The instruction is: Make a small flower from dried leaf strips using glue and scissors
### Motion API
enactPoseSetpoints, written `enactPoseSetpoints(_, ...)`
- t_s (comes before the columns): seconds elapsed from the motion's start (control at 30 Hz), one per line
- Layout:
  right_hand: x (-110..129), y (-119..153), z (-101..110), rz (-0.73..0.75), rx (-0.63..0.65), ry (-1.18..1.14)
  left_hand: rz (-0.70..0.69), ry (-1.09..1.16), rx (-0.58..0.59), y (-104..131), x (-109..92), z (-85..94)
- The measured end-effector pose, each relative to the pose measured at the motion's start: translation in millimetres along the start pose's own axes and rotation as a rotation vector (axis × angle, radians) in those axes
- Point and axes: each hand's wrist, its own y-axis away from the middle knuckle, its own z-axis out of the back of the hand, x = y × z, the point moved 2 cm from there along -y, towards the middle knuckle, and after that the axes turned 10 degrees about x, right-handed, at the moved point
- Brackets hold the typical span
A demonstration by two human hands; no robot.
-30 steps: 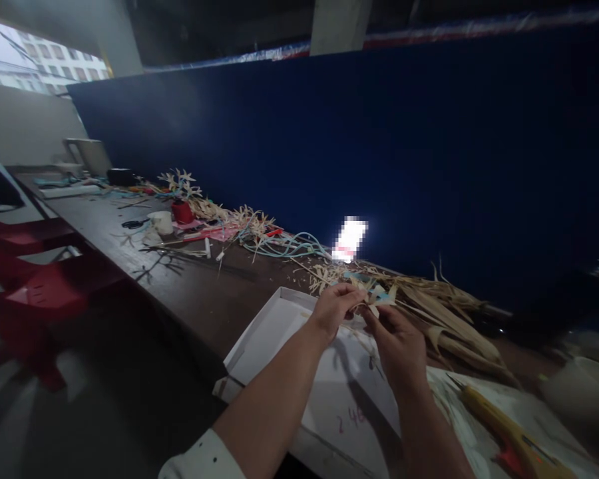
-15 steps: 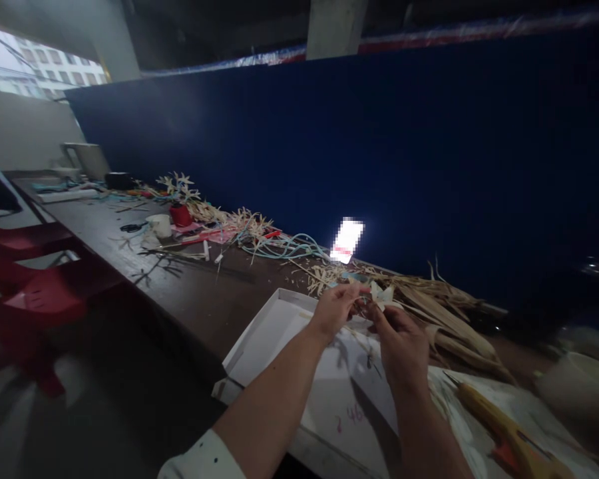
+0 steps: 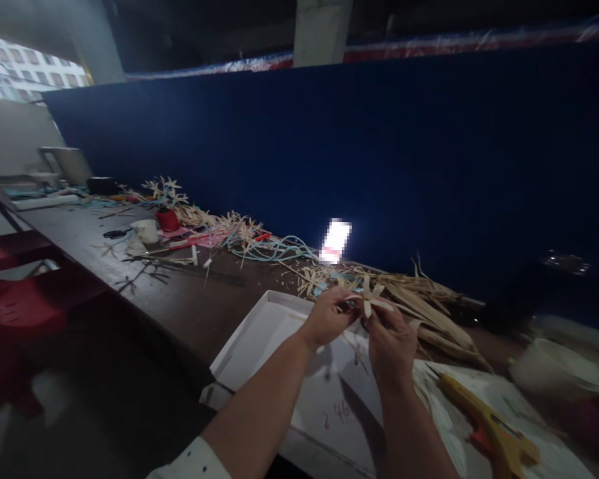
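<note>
A pale, star-shaped flower of dried husk is held up over a shallow white cardboard box. My right hand pinches it from below, at the base of its petals. At its left side my left hand has thumb and fingers closed on a petal. A thin stem with small twigs hangs under the hands, above the box. Fingers partly hide where the stem meets the flower.
Dried husk leaves lie behind my hands. A yellow glue gun rests on white sheeting at right, near a pale tub. Leftward are light-blue cords, scissors, a white cup and red chairs.
The flower has turned so that its spread petals face me more. Both hands remain close together at it. The whole view has shifted slightly.
</note>
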Motion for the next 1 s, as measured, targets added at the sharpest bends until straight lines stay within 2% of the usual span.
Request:
enactPoseSetpoints(0.2, 3, -1, 0, 0.06, 0.014, 0.012, -0.054, -0.036, -0.063, 3, -2, 2.8)
enactPoseSetpoints(0.43, 11, -2, 1, 0.113, 0.022, 0.151, -0.169, -0.317, -0.052, 3, 2, 3.9)
enactPoseSetpoints(0.6, 18, -2, 1, 0.122, 0.036, 0.223, -0.261, -0.435, -0.071, 2, 3, 2.7)
enactPoseSetpoints(0.83, 24, -3, 4, 0.153, 0.019, 0.324, -0.281, -0.477, -0.082, 3, 2, 0.6)
enactPoseSetpoints(1.0, 19, -2, 0, 0.086, 0.055, 0.247, -0.247, -0.503, -0.102, 2, 6, 2.5)
